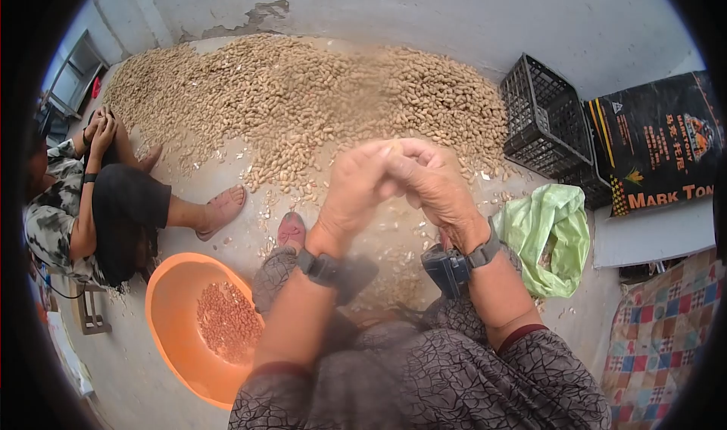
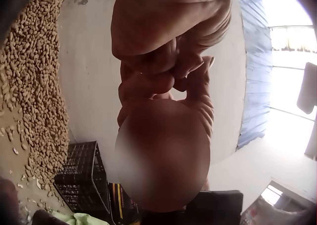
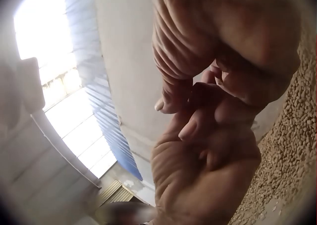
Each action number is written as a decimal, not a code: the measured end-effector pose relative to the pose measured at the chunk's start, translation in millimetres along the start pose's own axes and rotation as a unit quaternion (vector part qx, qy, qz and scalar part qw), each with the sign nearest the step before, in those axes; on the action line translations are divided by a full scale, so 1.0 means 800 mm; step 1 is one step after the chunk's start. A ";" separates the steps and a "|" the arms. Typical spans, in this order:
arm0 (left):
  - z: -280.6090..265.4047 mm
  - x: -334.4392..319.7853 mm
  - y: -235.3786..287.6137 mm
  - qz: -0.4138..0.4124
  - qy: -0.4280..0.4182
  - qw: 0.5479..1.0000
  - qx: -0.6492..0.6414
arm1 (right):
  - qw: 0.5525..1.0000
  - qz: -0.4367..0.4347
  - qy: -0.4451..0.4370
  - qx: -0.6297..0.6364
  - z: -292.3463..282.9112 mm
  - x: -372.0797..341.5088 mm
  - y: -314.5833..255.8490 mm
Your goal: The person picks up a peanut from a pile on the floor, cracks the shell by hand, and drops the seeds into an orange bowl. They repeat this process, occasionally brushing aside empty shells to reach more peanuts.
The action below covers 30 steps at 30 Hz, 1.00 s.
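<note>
Above the floor, in front of the body, my left hand and right hand meet at the fingertips. Both have curled fingers and pinch a small pale thing, seemingly a peanut, mostly covered by the thumbs and fingers. In the right wrist view the thumb of my right hand bends down against the fingers of the other hand. Beyond the hands a broad heap of unshelled peanuts spreads along the wall. Reddish shelled kernels lie in an orange tub to the left.
Black plastic crates stand at the right by the wall, beside a black printed sack. A light green bag slumps near my right knee. Another person sits at the left, legs stretched toward the heap. Loose shells litter the floor.
</note>
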<state>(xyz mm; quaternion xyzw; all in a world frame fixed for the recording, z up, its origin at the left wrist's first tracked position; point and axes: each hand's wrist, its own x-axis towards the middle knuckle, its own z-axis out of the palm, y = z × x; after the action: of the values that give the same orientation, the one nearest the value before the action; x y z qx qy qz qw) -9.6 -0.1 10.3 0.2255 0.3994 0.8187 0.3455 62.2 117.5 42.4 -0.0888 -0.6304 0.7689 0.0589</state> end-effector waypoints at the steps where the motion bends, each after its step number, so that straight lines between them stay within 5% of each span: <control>1: 0.002 -0.001 0.001 -0.001 0.000 1.000 0.000 | 0.999 0.013 -0.029 0.008 0.000 0.000 -0.001; 4: 0.013 -0.004 0.011 0.003 -0.044 0.999 -0.023 | 0.998 0.023 -0.047 0.036 -0.001 -0.003 -0.007; 10: 0.023 -0.006 0.016 -0.009 -0.004 1.000 0.023 | 0.989 0.029 -0.072 0.126 -0.005 -0.001 -0.005; 30: 0.023 -0.005 -0.006 0.097 0.011 0.986 0.135 | 0.989 0.039 -0.042 0.134 -0.010 0.013 0.009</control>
<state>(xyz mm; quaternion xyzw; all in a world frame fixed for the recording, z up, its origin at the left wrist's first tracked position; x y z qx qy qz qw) 6.3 8.3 16.8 0.2991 0.4857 0.7895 0.2264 54.0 126.2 33.5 -0.0723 -0.5194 0.8513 0.0139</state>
